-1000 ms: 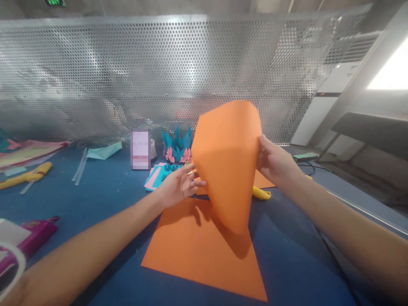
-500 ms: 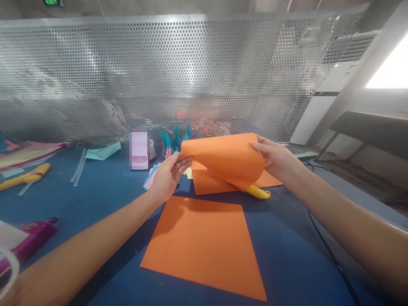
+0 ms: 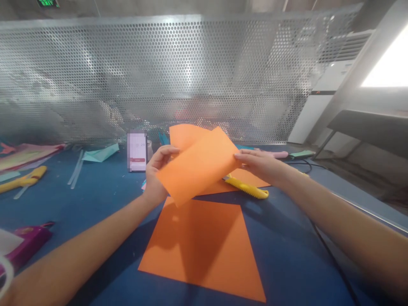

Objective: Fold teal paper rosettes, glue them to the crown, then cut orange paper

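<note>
Orange paper (image 3: pixel 199 163) is held up off the table between my two hands, bent over so that one part lies across another; I cannot tell if it is one sheet or two. My left hand (image 3: pixel 157 174) grips its left side, the fingers partly behind the paper. On the right, my right hand (image 3: pixel 259 163) pinches an edge between thumb and fingers. Below lies a flat orange sheet (image 3: pixel 219 259), shadowed by the raised paper. Behind, a yellow-handled cutting tool (image 3: pixel 248 188) rests against another orange sheet (image 3: pixel 255 178), partly covered from view.
A phone (image 3: pixel 137 151) stands upright at the back before a perforated metal screen (image 3: pixel 188 63). On the left lie clear sticks (image 3: pixel 75 170), folded mint paper (image 3: pixel 101 153), a yellow tool (image 3: pixel 36 175) and a magenta object (image 3: pixel 30 244). A black cable (image 3: pixel 331 255) runs along the right.
The held orange paper has turned and tilted, its near corner now hanging lower left. My right hand has shifted left and slightly down, uncovering more of the yellow-handled tool.
</note>
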`<action>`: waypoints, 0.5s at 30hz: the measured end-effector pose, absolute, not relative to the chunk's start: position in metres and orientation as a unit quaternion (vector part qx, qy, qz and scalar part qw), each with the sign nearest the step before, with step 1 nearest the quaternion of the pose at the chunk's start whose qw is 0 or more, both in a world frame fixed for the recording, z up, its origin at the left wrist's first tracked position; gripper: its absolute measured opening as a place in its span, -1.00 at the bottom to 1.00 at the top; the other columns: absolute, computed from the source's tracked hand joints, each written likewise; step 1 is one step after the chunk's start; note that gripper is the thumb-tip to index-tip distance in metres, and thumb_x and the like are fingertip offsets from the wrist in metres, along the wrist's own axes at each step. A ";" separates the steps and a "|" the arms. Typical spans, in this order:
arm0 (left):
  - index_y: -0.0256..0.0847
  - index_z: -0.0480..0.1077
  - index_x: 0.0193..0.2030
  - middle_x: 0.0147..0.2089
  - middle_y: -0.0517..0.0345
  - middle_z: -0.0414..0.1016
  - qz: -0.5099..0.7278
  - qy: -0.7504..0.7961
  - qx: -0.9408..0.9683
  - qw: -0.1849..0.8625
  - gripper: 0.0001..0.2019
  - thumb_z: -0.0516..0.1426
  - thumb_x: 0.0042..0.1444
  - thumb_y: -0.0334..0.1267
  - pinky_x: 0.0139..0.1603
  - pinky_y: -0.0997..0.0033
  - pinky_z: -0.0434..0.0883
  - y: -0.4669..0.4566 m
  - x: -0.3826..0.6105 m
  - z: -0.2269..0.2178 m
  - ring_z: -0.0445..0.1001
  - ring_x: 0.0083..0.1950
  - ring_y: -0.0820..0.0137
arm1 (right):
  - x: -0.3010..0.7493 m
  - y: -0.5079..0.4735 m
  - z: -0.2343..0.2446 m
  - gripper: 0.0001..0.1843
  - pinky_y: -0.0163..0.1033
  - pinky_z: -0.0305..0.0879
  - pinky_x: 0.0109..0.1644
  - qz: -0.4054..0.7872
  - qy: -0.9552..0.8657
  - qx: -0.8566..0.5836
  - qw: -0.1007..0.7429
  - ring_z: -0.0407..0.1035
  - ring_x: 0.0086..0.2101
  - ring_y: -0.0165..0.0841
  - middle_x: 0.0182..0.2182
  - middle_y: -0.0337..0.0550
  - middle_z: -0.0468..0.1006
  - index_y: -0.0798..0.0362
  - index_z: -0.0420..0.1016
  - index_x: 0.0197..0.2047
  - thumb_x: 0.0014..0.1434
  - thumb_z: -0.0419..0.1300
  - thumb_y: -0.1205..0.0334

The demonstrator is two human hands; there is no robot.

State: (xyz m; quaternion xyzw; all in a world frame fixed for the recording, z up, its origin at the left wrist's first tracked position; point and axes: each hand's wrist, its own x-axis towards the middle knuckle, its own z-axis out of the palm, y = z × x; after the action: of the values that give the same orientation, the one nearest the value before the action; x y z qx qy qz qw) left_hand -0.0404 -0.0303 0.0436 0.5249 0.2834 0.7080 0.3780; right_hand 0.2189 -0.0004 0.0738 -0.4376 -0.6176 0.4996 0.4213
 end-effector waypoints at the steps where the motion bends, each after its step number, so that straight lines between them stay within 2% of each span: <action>1: -0.12 0.42 -0.29 -0.17 0.16 0.42 0.709 0.276 0.531 0.372 -0.69 0.32 -0.21 -0.14 -0.18 0.46 0.39 -0.031 -0.039 0.045 0.42 -0.09 0.34 | 0.219 0.001 0.071 -0.78 -0.09 0.21 0.08 0.499 -0.617 -0.440 0.420 0.33 -0.03 -0.18 -0.27 -0.19 0.56 -0.02 0.49 -0.46 -0.07 0.29 0.01; 3: -0.10 0.38 -0.19 -0.11 0.14 0.41 0.707 0.260 0.540 0.375 -0.67 0.30 -0.14 -0.23 -0.15 0.47 0.38 -0.031 -0.036 0.045 0.43 -0.08 0.37 | 0.219 0.002 0.066 -0.79 -0.10 0.19 0.10 0.501 -0.614 -0.445 0.418 0.31 0.00 -0.18 -0.21 -0.20 0.56 -0.05 0.51 -0.42 -0.08 0.30 0.02; 6: 0.01 0.24 0.03 0.04 0.15 0.36 0.703 0.249 0.541 0.390 -0.47 0.28 -0.12 -0.30 -0.10 0.45 0.38 -0.031 -0.030 0.042 0.44 -0.04 0.38 | 0.223 0.005 0.063 -0.78 -0.12 0.24 0.06 0.519 -0.607 -0.443 0.408 0.34 -0.03 -0.21 -0.16 -0.19 0.55 -0.05 0.54 -0.35 -0.08 0.31 0.04; 8: 0.07 0.15 0.13 0.13 0.13 0.30 0.712 0.243 0.523 0.401 -0.33 0.29 -0.14 -0.29 -0.08 0.43 0.38 -0.032 -0.027 0.039 0.41 0.04 0.33 | 0.226 0.009 0.061 -0.77 -0.14 0.29 -0.01 0.532 -0.599 -0.440 0.407 0.39 -0.12 -0.25 -0.21 -0.17 0.56 -0.02 0.54 -0.37 -0.09 0.31 0.04; 10: 0.08 0.12 0.18 0.14 0.13 0.33 0.697 0.257 0.497 0.448 -0.28 0.28 -0.15 -0.28 -0.10 0.40 0.40 -0.034 -0.025 0.038 0.40 0.05 0.28 | 0.228 0.013 0.060 -0.76 -0.18 0.32 -0.08 0.530 -0.588 -0.441 0.423 0.42 -0.25 -0.31 -0.35 -0.19 0.55 0.02 0.49 -0.46 -0.13 0.33 0.05; 13: -0.03 0.24 0.13 0.03 0.13 0.44 0.649 0.278 0.453 0.545 -0.43 0.21 -0.09 -0.23 -0.16 0.36 0.42 -0.034 -0.029 0.041 0.45 -0.02 0.24 | 0.231 0.017 0.059 -0.68 -0.27 0.32 -0.22 0.506 -0.578 -0.450 0.455 0.34 -0.44 -0.44 -0.55 -0.32 0.43 0.04 0.34 -0.58 -0.21 0.36 0.04; 15: -0.18 0.37 -0.01 -0.06 0.07 0.49 0.626 0.275 0.426 0.592 -0.59 0.14 0.01 -0.06 -0.18 0.35 0.43 -0.031 -0.034 0.044 0.49 -0.11 0.25 | 0.234 0.017 0.060 -0.64 -0.32 0.28 -0.31 0.491 -0.581 -0.456 0.463 0.27 -0.51 -0.49 -0.61 -0.37 0.36 0.05 0.29 -0.58 -0.21 0.38 0.05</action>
State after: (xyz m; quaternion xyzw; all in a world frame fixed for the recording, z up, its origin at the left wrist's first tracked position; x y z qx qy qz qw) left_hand -0.0340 -0.0307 0.0436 0.4258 0.2752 0.6261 0.5924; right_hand 0.2339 0.0168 0.0600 -0.4559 -0.5807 0.4905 0.4630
